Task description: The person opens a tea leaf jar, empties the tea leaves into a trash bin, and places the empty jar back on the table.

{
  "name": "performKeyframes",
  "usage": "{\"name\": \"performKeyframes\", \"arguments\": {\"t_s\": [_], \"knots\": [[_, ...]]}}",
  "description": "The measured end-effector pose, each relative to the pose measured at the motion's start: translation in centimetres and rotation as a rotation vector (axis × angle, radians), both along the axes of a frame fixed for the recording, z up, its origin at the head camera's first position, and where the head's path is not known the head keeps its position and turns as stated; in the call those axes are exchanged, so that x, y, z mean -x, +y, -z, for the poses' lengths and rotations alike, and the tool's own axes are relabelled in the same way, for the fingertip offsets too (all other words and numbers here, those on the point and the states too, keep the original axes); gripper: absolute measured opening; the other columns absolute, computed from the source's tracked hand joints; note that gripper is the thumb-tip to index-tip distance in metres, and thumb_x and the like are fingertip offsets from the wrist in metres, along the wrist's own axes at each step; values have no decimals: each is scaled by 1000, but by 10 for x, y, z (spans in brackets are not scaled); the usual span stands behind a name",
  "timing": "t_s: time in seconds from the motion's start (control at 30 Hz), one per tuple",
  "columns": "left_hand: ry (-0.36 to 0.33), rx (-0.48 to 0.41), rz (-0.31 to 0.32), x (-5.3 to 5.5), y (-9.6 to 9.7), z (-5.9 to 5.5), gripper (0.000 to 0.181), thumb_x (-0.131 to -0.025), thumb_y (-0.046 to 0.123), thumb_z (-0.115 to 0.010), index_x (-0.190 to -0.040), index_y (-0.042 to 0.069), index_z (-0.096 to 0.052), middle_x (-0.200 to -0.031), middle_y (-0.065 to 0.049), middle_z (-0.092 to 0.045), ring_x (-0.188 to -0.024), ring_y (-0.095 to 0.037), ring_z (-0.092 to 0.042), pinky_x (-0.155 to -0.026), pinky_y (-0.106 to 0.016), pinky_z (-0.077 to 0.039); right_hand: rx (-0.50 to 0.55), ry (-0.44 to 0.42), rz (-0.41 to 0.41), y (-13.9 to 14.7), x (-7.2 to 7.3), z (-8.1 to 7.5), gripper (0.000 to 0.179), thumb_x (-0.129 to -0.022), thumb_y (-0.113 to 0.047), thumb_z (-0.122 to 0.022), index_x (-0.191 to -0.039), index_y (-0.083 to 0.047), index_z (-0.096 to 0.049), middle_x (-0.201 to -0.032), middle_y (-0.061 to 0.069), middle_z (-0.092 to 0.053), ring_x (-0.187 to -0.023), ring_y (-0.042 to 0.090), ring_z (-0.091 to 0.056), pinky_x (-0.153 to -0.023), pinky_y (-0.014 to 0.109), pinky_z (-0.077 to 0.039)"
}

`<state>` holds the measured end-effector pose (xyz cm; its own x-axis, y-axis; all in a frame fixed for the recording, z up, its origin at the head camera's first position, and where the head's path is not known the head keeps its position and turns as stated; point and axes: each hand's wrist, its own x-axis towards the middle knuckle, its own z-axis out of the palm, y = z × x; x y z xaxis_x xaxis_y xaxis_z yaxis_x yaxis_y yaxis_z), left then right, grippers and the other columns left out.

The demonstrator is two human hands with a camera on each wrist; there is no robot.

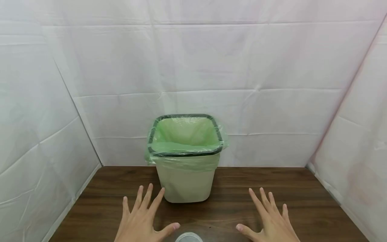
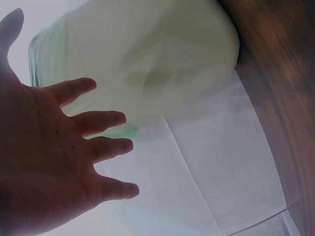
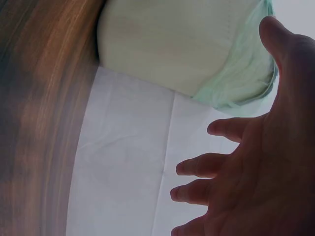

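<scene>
A cream trash bin point(image 1: 187, 185) stands upright at the back of the wooden table, seen side-on in both wrist views. Its mouth is lined with a thin green bag point(image 1: 181, 163) folded over the edge, under a dark rim ring point(image 1: 184, 154). My left hand point(image 1: 140, 218) is spread with straight fingers in front of the bin's left side and holds nothing. To the right of the bin, my right hand point(image 1: 270, 220) is likewise spread, its fingers apart and nothing in them. Between the hands a round clear lid or container top point(image 1: 188, 237) shows at the bottom edge, partly cut off.
The dark wooden table point(image 1: 248, 181) ends at a white cloth backdrop point(image 1: 272, 114) close behind the bin. More white cloth walls hang at the left point(image 1: 36, 141) and right point(image 1: 362, 148) sides.
</scene>
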<state>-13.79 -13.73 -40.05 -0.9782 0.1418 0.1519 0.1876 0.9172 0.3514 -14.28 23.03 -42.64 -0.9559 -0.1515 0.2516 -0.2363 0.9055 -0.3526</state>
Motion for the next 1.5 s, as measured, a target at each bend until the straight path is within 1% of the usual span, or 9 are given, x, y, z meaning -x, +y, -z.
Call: {"name": "performKeyframes", "arguments": {"t_s": [0.1,0.27,0.4,0.6,0.7,0.87,1.2,1.33,1.5], "knots": [[-27,-2,21,0,3,1,101,-79,88,-50,-156,24,-41,-163,-18,-26,-148,-46,-18,-105,-80,-2,-8,16,-6,0,0,3,101,-81,-68,-72,-161,-31,-24,-156,30,-31,-139,60,-26,-94,85,-14],[-54,2,93,-2,9,4,100,-78,89,-50,-157,28,-39,-163,-15,-25,-148,-43,-24,-105,-80,-11,-3,-2,-7,0,-1,10,98,-80,-69,-72,-159,-31,-29,-155,29,-34,-138,60,-28,-92,86,-16],[-25,-3,152,-2,13,7,100,-79,87,-52,-157,27,-39,-162,-16,-28,-146,-42,-28,-103,-79,-21,21,-38,-16,-1,0,13,97,-80,-69,-72,-159,-32,-28,-156,29,-33,-138,60,-27,-91,87,-15],[37,1,225,-2,14,11,99,-79,85,-55,-157,25,-40,-160,-18,-33,-144,-42,-33,-99,-77,-31,37,-76,-20,-5,-1,17,97,-81,-70,-70,-159,-28,-31,-156,27,-34,-140,58,-27,-90,88,-16],[42,18,270,0,13,12,100,-79,84,-57,-157,23,-39,-159,-19,-33,-143,-43,-34,-97,-76,-34,35,-91,-16,-7,-2,19,96,-82,-70,-69,-159,-26,-33,-156,26,-35,-139,58,-27,-90,88,-17],[22,25,329,3,10,14,99,-80,80,-60,-158,23,-37,-158,-21,-34,-142,-44,-35,-94,-76,-36,26,-104,-23,-9,-2,19,95,-83,-70,-68,-159,-24,-34,-156,26,-35,-139,57,-29,-90,88,-19],[-1,74,378,1,15,23,99,-81,86,-50,-160,29,-31,-159,-16,-36,-141,-40,-39,-94,-72,-40,51,-170,-50,-12,-2,17,99,-81,-72,-68,-160,-24,-32,-156,26,-35,-140,54,-31,-92,86,-22],[10,85,387,-1,16,25,96,-82,85,-49,-159,31,-32,-159,-15,-36,-140,-39,-41,-93,-69,-43,65,-155,-68,-15,-4,18,101,-80,-73,-69,-160,-26,-31,-155,26,-36,-140,52,-33,-90,86,-25],[22,98,398,-2,18,25,93,-84,85,-48,-158,31,-36,-157,-14,-39,-138,-38,-43,-92,-67,-45,74,-100,-104,-18,-5,19,99,-80,-71,-70,-160,-25,-32,-152,27,-40,-136,53,-38,-88,85,-29]]}}
